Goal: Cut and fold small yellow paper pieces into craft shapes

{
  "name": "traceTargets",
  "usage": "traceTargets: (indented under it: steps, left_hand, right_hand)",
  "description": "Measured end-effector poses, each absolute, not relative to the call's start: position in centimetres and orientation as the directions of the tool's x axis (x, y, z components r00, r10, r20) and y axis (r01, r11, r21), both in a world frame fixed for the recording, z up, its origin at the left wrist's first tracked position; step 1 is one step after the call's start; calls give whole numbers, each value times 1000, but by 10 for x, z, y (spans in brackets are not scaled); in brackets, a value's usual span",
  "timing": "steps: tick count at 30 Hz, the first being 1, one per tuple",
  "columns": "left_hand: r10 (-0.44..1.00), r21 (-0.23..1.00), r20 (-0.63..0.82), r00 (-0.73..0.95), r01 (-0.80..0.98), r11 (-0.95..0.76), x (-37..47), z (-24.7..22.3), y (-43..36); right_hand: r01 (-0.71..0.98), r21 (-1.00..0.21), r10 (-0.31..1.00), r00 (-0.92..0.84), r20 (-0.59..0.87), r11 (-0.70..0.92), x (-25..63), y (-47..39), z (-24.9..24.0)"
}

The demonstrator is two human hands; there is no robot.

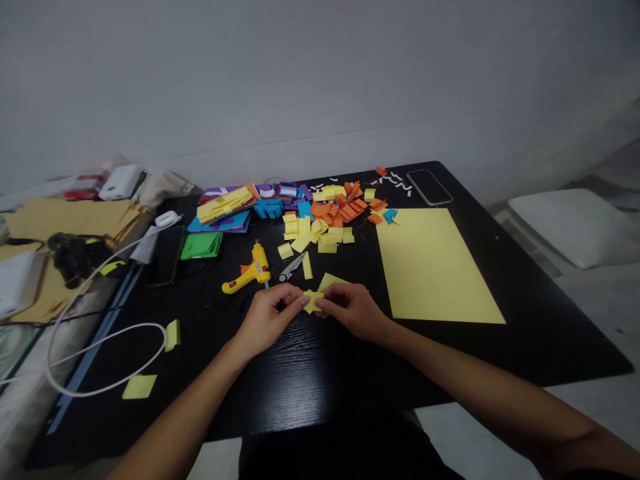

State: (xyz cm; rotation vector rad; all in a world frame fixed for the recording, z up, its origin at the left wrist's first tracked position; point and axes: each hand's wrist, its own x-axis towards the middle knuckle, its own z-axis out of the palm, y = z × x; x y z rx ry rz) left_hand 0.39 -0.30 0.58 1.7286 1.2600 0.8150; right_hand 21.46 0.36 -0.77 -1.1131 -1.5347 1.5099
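Between my two hands, low over the middle of the black table, is a small yellow paper piece (313,302). My left hand (273,313) pinches its left side with thumb and fingers. On its right side, my right hand (355,310) pinches it the same way. Another yellow paper (330,281) lies just behind my right fingers. Beyond my left hand are a yellow glue gun (254,268), grey scissors or a cutter (292,267) and a narrow yellow strip (307,265).
A large yellow sheet (437,263) lies right. Behind are yellow pieces (327,239), orange pieces (340,210), folded green paper (202,245) and a phone (429,187). A white cable (107,387) loops at left near yellow papers (140,387). A white stool (575,227) stands right.
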Motion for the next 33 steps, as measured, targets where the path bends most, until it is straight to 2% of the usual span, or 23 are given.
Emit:
traceTargets:
  steps: [5,20,33]
  left_hand:
    - [965,897,22,261,420,-134,6,5,-4]
    - [978,930,-33,207,364,-46,9,6,-3]
    - [942,883,40,332,429,-189,5,6,-3]
  right_hand:
    - [99,-995,921,-386,-51,-13,214,3,-8]
    - [30,-993,920,-374,-115,-113,213,4,-13]
    - [124,-991,903,-421,-89,-39,212,2,-11]
